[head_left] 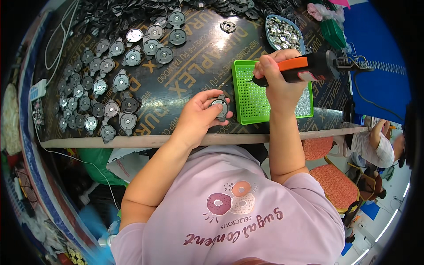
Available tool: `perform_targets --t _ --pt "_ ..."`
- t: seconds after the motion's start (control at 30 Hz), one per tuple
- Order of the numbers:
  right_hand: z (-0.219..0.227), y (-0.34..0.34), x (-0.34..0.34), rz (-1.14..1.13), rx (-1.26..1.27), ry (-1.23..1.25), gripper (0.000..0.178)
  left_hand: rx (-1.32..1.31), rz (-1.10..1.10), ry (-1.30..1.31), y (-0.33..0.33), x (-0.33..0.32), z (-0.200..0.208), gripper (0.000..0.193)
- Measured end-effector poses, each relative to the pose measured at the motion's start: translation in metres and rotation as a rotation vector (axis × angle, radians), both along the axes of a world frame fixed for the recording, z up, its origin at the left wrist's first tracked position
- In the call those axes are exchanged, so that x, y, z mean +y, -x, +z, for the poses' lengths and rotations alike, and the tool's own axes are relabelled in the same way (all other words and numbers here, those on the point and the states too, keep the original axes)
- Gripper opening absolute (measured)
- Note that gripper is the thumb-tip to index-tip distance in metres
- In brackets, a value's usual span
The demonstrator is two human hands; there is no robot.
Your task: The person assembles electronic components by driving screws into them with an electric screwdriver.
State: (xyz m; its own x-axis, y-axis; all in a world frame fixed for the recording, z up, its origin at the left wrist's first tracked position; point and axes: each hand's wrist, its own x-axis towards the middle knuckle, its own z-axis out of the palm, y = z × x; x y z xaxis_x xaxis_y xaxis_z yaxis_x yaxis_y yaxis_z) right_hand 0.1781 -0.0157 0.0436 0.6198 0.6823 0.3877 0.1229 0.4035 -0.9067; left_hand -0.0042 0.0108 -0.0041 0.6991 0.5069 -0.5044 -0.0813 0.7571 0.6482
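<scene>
My left hand is closed around a round black part with a silver disc, just left of a green tray. The thumb lies across the disc's face. Over the tray, my right hand grips a black and orange electric screwdriver, which hangs by a coiled spring. Its dark tip points left, toward the held part but apart from it. Small holes cover the tray's perforated insert, and many tiny silver screws lie at its right side.
Many similar black parts with silver discs spread over the table's left side. A dark heap runs along the back. A blue bowl of metal discs stands behind the tray. One loose part lies nearby. Other people sit at far right.
</scene>
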Motion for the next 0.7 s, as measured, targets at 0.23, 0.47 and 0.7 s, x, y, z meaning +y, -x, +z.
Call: perform_targets --t 0.23,0.47,0.7 --pt "-0.004 -0.002 0.001 -0.006 -0.084 -0.044 0.022 0.011 0.004 0.008 0.000 -0.001 0.002 0.035" --pt "0.018 -0.001 -0.008 0.179 0.137 -0.150 0.021 0.017 -0.009 -0.015 -0.002 -0.001 -0.001 0.035" --pt "0.020 0.024 -0.015 0.397 0.192 -0.172 0.023 0.042 -0.022 -0.023 -0.002 0.000 0.000 0.036"
